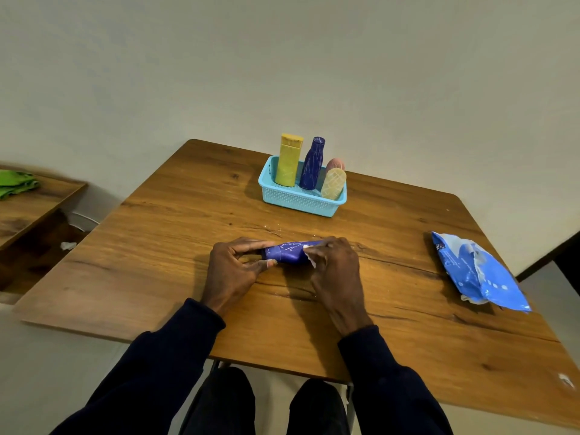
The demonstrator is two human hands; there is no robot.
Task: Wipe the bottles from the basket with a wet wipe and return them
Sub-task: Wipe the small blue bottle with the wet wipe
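In the head view, I hold a dark blue plastic bottle with white line markings (287, 252) on its side, near the middle of the brown wooden table (175, 221). My left hand (233, 266) pinches one end between fingers and thumb. My right hand (334, 262) is curled over the other end, pressing a white wet wipe (309, 257) against it. Near the far edge, a light blue perforated plastic basket (298, 200) holds four upright bottles. A crumpled blue wipes packet (480, 273) lies by the right edge.
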